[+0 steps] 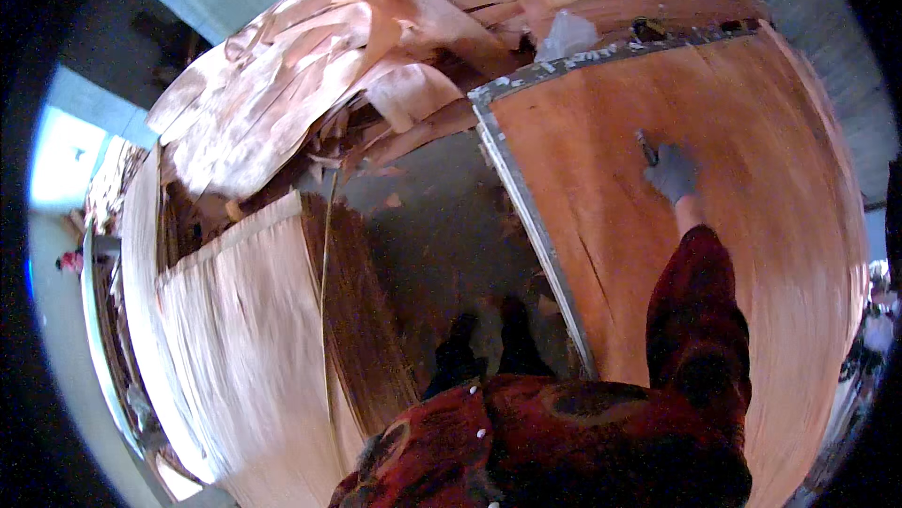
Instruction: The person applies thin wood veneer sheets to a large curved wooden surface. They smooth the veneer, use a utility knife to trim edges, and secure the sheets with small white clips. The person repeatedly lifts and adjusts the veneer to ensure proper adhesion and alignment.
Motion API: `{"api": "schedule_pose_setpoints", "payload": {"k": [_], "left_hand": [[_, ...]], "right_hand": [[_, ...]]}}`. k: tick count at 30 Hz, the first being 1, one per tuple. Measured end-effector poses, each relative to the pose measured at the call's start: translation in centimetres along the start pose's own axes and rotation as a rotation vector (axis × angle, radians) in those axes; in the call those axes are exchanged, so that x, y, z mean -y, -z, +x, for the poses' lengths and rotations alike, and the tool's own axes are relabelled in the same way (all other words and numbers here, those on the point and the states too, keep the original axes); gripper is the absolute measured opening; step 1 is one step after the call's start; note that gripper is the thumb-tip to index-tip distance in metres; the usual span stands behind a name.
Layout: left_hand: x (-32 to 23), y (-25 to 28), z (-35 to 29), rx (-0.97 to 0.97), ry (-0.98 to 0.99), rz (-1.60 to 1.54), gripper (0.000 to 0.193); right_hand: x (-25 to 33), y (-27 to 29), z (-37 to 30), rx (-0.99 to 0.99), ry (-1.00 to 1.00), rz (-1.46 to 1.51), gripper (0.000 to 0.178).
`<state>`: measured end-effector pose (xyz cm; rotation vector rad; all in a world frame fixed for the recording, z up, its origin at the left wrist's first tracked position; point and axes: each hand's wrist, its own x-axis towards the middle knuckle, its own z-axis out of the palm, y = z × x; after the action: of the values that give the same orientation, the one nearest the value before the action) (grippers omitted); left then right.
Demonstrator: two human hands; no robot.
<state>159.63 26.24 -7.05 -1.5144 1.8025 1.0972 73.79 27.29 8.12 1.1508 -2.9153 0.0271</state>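
Observation:
Wearing a grey glove, my right hand (673, 175) is over the orange-brown wood veneer sheet (601, 188) on the right. Its fingers are closed around a short, dark, narrow tool (645, 146) whose kind is too blurred to name. A dark split runs through the sheet to the left of my right forearm. My left hand is out of view. On the left, a stack of pale veneer sheets (235, 320) has a thin stick (329, 292) lying along its right side.
A large heap of loose veneer scraps (282, 85) spreads beyond both stacks. Dark floor (423, 217) lies between them, with my feet (517, 334) on it. A grey, chipped edge strip (531, 217) borders the right sheet. Crumpled clear plastic (567, 35) rests at its far edge.

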Motion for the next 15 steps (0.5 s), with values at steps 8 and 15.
{"api": "schedule_pose_setpoints", "payload": {"k": [8,15], "left_hand": [[-10.5,16.8,18.7,-0.045,-0.522,0.491,0.044],[-22.4,19.9,25.0,-0.166,-1.182,0.579,0.047]], "right_hand": [[1.2,-2.4,-31.9,-0.199,-0.324,1.231,0.040],[15.0,-3.8,-60.9,-0.055,-1.072,0.896,0.036]]}}
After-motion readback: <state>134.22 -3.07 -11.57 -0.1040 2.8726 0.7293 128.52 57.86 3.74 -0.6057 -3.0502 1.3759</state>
